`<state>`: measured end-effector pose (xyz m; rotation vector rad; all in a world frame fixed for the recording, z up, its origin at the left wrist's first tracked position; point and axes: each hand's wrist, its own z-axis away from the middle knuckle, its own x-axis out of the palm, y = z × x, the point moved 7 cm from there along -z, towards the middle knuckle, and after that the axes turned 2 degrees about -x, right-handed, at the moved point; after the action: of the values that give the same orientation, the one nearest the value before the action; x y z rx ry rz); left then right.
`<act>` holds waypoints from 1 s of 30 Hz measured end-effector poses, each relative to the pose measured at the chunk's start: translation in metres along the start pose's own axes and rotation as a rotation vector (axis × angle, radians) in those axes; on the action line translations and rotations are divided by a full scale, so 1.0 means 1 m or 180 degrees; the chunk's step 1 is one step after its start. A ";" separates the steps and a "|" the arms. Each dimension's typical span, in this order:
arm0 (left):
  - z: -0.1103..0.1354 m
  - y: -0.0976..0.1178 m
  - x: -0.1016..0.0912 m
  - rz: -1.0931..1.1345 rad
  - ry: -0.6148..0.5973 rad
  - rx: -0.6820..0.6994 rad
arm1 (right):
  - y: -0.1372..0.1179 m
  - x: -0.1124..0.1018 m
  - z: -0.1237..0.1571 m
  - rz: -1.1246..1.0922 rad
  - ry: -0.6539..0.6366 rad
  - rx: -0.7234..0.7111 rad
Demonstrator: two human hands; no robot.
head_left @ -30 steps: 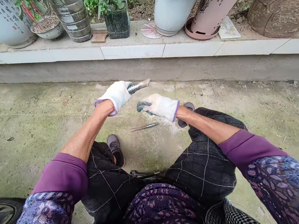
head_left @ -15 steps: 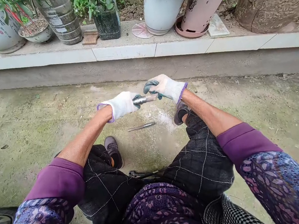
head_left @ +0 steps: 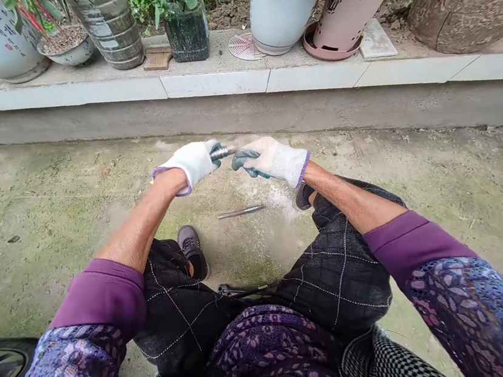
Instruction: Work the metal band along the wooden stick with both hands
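- Here's the left hand in a white knit work glove with a purple cuff, up in front of the knees, fingers clenched around a wire-wrapped metal piece.
- That piece sits right between the two hands, its tight silvery coil showing just past the left glove. It looks stiff and fairly light, and the bare wire could be slippery, so the coated fingers look like the right place to grip it, firmly around the coil.
- The right hand comes in close, its dark-coated fingers curled just below the piece's tip. Are they actually gripping it? Too tight to call from up here; I can't tell.
- Down on the concrete ground, a slim metal rod lies between the feet, near the right shoe.
- Tucked in by the quilted dark trousers, there's a dark metal tool, mostly hidden by the knees.
- The left glove hides most of the wrapped piece, so its full length and core are anyone's guess.
- Up ahead, potted plants line a tiled ledge, cut off by the top of the view.
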<state>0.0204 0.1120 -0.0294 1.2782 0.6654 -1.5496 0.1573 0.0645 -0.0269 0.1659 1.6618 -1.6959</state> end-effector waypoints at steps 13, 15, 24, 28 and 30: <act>0.026 0.028 -0.013 0.1583 -0.0124 0.0391 | 0.032 -0.016 -0.007 -0.0663 0.0335 0.0185; 0.018 0.018 -0.019 0.1564 0.0172 0.0242 | 0.024 -0.004 -0.004 -0.0523 0.0167 0.0132; 0.013 0.028 0.030 -0.0463 -0.0661 0.0266 | 0.006 -0.018 0.002 0.0323 0.0182 0.0091; 0.026 0.049 0.010 0.0665 -0.0394 0.0856 | 0.022 -0.038 -0.003 0.0038 0.0545 0.0287; 0.027 0.044 -0.009 0.1287 -0.0087 0.0768 | 0.027 -0.033 -0.003 -0.0112 0.0573 0.0275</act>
<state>0.0499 0.0754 -0.0059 1.4625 0.1852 -1.3331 0.1954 0.0839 -0.0298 0.3414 1.7305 -1.8257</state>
